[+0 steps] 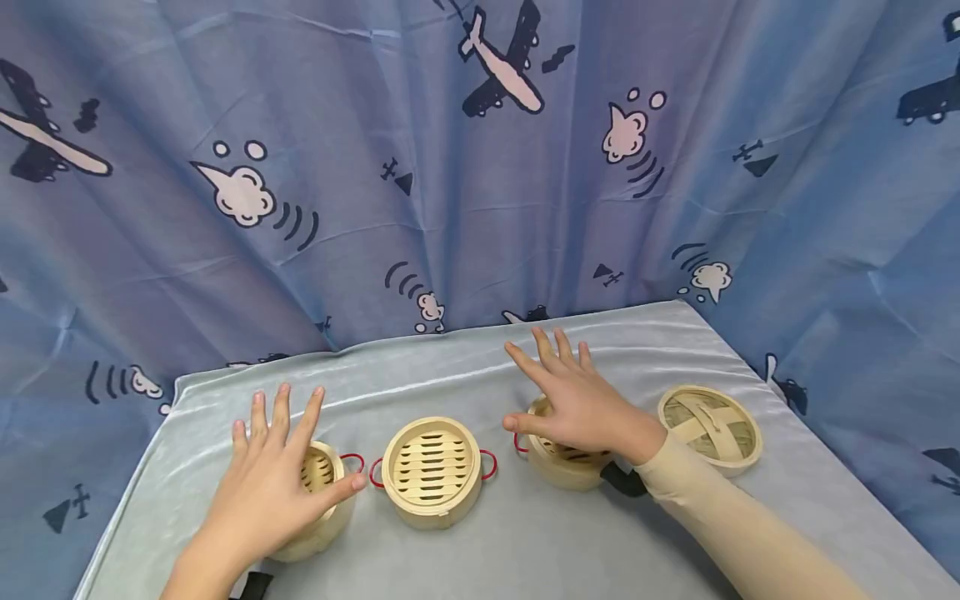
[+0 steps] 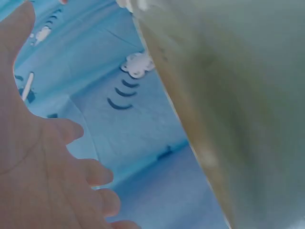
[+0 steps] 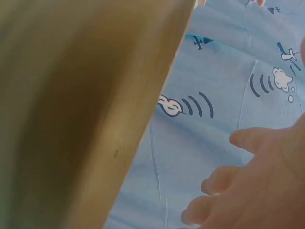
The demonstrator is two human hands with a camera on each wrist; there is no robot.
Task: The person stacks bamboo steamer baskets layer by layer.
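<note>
Fingers spread, my left hand [image 1: 273,483] is held over the left bamboo steamer basket [image 1: 318,533] and hides part of it. My right hand [image 1: 573,404], also with fingers spread, overlaps the right steamer basket [image 1: 570,475] in the head view. Between the hands stands a middle steamer basket [image 1: 432,517] with a slatted inside and red loop handles. In the left wrist view the palm [image 2: 38,176] is bare, beside a blurred basket wall [image 2: 186,109]. The right wrist view has the right hand's fingers [image 3: 224,179] apart from a near basket wall [image 3: 124,143].
A round woven bamboo lid [image 1: 708,429] with crossed strips lies at the right, close to the right forearm. Pale cloth covers the table [image 1: 450,567]. Behind it hangs a blue curtain [image 1: 337,125] printed with planes and clouds.
</note>
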